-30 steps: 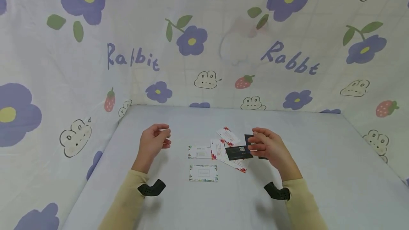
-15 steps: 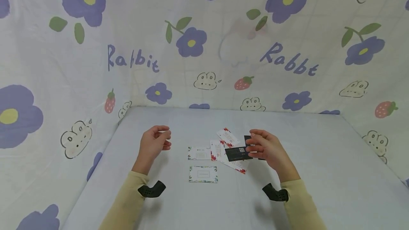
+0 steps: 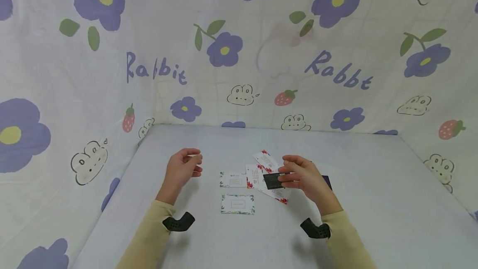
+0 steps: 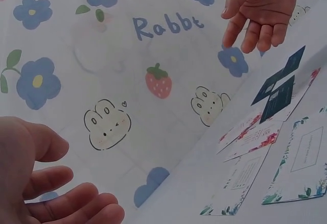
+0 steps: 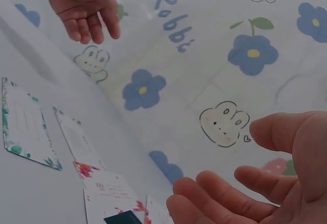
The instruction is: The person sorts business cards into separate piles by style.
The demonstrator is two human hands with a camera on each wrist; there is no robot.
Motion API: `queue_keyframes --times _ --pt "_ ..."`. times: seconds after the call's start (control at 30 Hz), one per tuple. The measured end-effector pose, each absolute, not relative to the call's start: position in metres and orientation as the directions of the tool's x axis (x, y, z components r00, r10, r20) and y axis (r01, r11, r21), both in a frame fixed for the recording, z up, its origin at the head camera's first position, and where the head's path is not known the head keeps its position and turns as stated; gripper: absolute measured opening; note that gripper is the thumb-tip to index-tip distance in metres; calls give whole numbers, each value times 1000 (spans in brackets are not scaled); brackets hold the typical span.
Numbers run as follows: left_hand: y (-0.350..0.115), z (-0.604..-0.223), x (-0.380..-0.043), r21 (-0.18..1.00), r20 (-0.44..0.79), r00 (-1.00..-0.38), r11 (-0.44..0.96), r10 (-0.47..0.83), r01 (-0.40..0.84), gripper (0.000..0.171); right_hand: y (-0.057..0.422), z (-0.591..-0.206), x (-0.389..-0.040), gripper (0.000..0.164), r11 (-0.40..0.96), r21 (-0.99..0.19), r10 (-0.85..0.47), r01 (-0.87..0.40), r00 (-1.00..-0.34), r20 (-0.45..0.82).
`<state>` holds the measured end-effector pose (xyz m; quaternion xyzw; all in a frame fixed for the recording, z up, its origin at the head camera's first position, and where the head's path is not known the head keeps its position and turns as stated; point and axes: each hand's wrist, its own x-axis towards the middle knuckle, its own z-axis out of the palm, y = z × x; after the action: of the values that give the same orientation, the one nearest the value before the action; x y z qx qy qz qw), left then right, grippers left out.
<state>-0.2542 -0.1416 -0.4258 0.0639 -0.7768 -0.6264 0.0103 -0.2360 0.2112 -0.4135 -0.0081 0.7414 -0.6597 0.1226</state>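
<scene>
My left hand (image 3: 181,171) hovers over the table's left side, its fingers relaxed and holding nothing. Above the cards on the right hovers my right hand (image 3: 307,179), with loose fingers and nothing in them. It partly covers a black card (image 3: 271,181), and the corner of another dark card (image 3: 327,182) shows beyond its wrist side. In the left wrist view several black cards (image 4: 278,99) overlap. White cards with red flowers (image 3: 252,175) lie under and around them. To their left is a leaf-bordered white card (image 3: 232,179); a second leaf-bordered card (image 3: 237,204) lies nearer, apart from the others.
A pale cloth covers the table (image 3: 239,244). Behind and at both sides hangs a white curtain (image 3: 209,82) printed with purple flowers, rabbits and strawberries. Each sleeve carries a black wrist mount (image 3: 316,229).
My right hand has shifted left and slightly nearer, covering more of the black card and uncovering the dark card at right. The left hand has barely moved. The cards stay where they were.
</scene>
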Motion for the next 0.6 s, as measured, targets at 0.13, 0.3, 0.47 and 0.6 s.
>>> queue_keyframes --times 0.13,0.3,0.47,0.6 --pt "-140 -430 -256 973 -70 -992 214 -103 -91 29 207 -418 -237 51 151 -976 -181 154 -967 -181" --pt "-139 -432 -256 973 -66 -993 214 -100 -87 30 204 -419 -236 49 168 -975 -183 146 -967 -176" --pt "-132 -438 -256 961 -94 -994 255 -57 -105 31 198 -422 -235 50 180 -973 -187 145 -966 -179" --pt "-123 -448 -256 947 -101 -995 306 -7 -98 35 188 -428 -236 52 210 -966 -186 152 -964 -192"
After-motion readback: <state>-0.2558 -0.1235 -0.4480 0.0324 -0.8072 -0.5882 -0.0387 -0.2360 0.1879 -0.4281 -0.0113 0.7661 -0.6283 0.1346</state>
